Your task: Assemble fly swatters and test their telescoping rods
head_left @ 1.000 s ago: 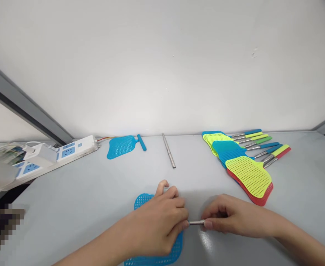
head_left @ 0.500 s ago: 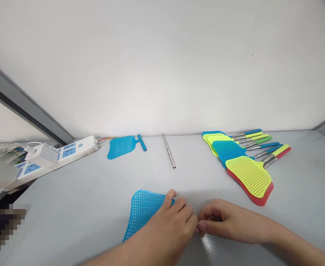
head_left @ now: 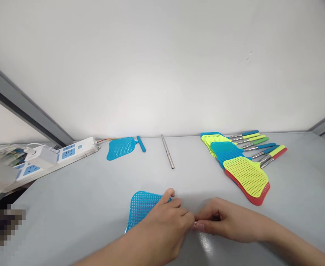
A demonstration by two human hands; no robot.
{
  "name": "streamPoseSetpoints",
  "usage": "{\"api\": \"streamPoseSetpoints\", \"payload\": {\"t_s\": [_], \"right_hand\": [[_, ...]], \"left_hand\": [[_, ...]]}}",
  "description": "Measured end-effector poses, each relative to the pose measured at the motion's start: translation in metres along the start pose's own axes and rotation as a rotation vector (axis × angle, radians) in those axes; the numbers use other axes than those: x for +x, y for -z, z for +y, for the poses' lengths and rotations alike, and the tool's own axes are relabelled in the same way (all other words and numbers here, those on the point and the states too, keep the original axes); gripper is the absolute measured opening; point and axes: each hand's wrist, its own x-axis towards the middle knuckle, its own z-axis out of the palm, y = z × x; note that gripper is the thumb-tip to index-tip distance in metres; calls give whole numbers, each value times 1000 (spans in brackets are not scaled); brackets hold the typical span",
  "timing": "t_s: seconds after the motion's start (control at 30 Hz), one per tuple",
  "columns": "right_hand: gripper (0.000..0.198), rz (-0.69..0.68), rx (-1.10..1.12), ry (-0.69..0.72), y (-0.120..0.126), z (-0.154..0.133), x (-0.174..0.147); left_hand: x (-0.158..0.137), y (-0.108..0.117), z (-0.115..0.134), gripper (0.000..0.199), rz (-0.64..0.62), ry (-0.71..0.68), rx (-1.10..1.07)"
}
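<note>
My left hand (head_left: 175,221) is closed around the neck end of a blue fly swatter head (head_left: 144,207), its mesh reaching out to the left from under my wrist. The neck itself is hidden by my fingers. My right hand (head_left: 224,220) meets it from the right, thumb and forefinger pinching a small shiny metal piece (head_left: 195,223), mostly covered by the fingertips. Beyond the hands, a silver telescopic rod (head_left: 168,152) lies alone on the grey table. Left of it lie another blue swatter head (head_left: 121,148) and a blue handle (head_left: 141,144).
Several complete fly swatters in yellow, blue, green and red lie in an overlapping pile (head_left: 246,175) at the right. A white power strip (head_left: 80,147) with plugs and cables runs along the left. The white wall (head_left: 165,70) closes off the back of the table (head_left: 82,199).
Both hands stay together in nearly the same place. The held swatter head has tilted slightly, and a glint of metal now shows between my fingertips. The whole view has shifted a little.
</note>
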Motion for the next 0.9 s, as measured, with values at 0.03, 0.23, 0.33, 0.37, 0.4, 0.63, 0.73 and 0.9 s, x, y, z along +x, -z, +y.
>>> {"api": "streamPoseSetpoints", "payload": {"t_s": [0.03, 0.23, 0.33, 0.37, 0.4, 0.63, 0.73, 0.9], "right_hand": [[39, 19, -17, 6, 0, 0, 0], [38, 72, -57, 7, 1, 0, 0], [39, 74, -28, 1, 3, 0, 0], [39, 75, -17, 0, 4, 0, 0], [40, 76, -7, -1, 4, 0, 0], [40, 78, 15, -14, 4, 3, -1], [39, 77, 15, -19, 5, 4, -1], [39, 79, -2, -25, 6, 2, -2]], "left_hand": [[0, 1, 0, 11, -1, 9, -13], [1, 3, -2, 15, 3, 25, -51], [1, 5, -3, 17, 19, 15, -61], [1, 5, -3, 18, 25, 16, -63], [1, 5, -3, 18, 30, 20, -64], [1, 6, -3, 20, 30, 38, -63], [1, 6, -3, 20, 16, 46, -54], [1, 7, -4, 20, 9, 40, -39]]}}
